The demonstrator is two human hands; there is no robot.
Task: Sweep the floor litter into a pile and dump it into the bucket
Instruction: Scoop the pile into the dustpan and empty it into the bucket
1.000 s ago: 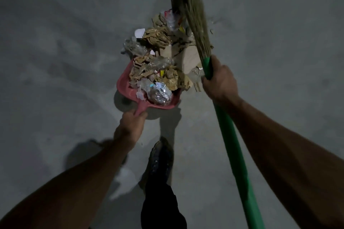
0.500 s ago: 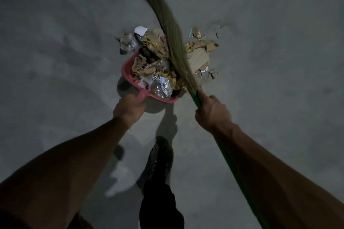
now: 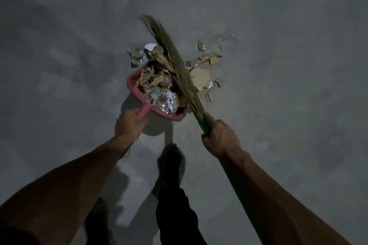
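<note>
1. The left hand has its fingers wrapped round the pink handle of the dustpan, gripping it from the 6 o'clock end, so the pan sits at about 12 o'clock from that hand.
2. The right hand is curled tight round the green handle of the broom, right where the green meets the bristles. The bristle end points off to about 11 o'clock from the hand.
3. The broom's bristles lie slanted across the right edge of the dustpan and over the stuff in it; the tip looks blurry.
4. The dustpan is heaped with litter: torn brown cardboard, crinkly clear plastic, a bit of white paper at its 12 o'clock rim.
5. More loose scraps sit on the floor at roughly 3 o'clock from the pan, on the other side of the broom, mostly cardboard bits, some tiny ones further out toward 1 o'clock.
6. A dark shoe and trouser leg stand at 6 o'clock from the pan, between the two forearms.
7. The floor is plain grey concrete, pretty dimly lit.
</note>
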